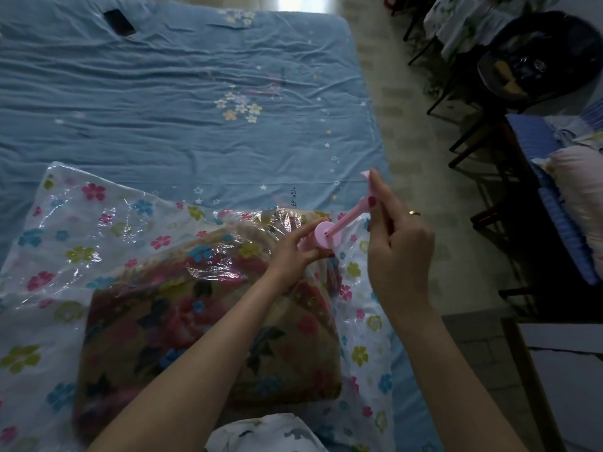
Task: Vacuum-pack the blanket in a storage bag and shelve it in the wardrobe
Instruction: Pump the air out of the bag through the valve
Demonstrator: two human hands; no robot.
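- Nearest of all, a patch of white printed cloth (261, 432) shows at the bottom edge, with both bare forearms reaching out over the bed.
- The bed (163, 102) carries a wrinkled blue sheet with small flower and star prints; its right edge meets a pale floor (414, 197).
- On the near part of the bed lies the storage bag (58, 265), clear plastic printed with pink, blue and green flowers, its far left portion flat and shiny.
- Inside the bag sits the folded blanket (202, 324) (a dark floral pattern in red, tan and blue), bulging under the plastic.
- The left hand (293, 252) grips the barrel of a pink hand pump (321, 238) that stands on the bag's far right part, fingers wrapped round it.
- The right hand (396, 243), wearing a ring, has its fingers clamped on the pump's handle, the rod drawn out toward the far right.
- Far left on the sheet lies a dark phone (119, 22).
- At the right stand dark chair frames (456, 93), a black bag (538, 57) and stacked bedding (577, 190).
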